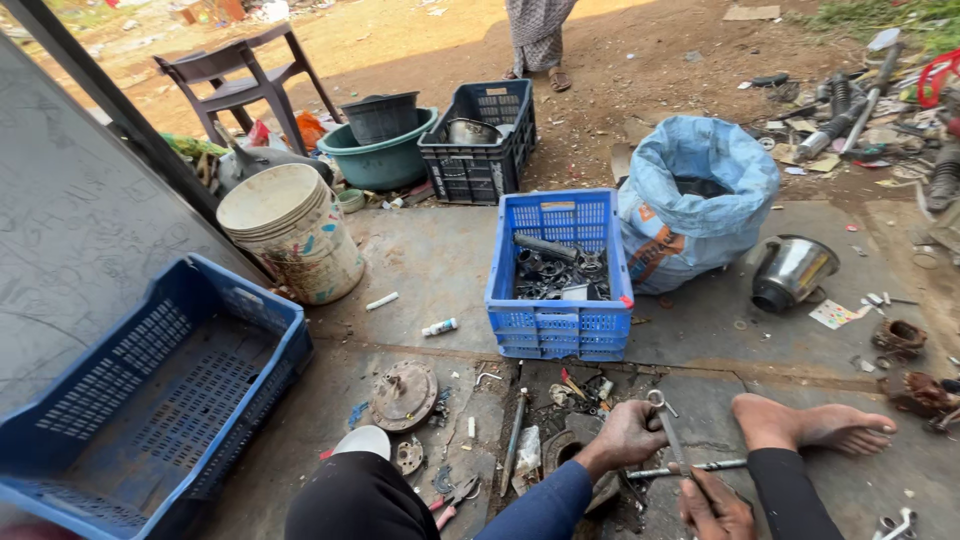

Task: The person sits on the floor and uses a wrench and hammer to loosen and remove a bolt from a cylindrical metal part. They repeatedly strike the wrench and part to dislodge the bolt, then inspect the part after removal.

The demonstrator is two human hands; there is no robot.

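We work a spanner on a metal rod, seated on the concrete floor.

Our left hand [628, 432] is clamped on the rod [690, 467]; our right hand [715, 508] is closed on the spanner [667, 428] crossing it, just below the blue crate of parts [560, 325]. Loose parts lie scattered near that crate, so the job looks mid-way.
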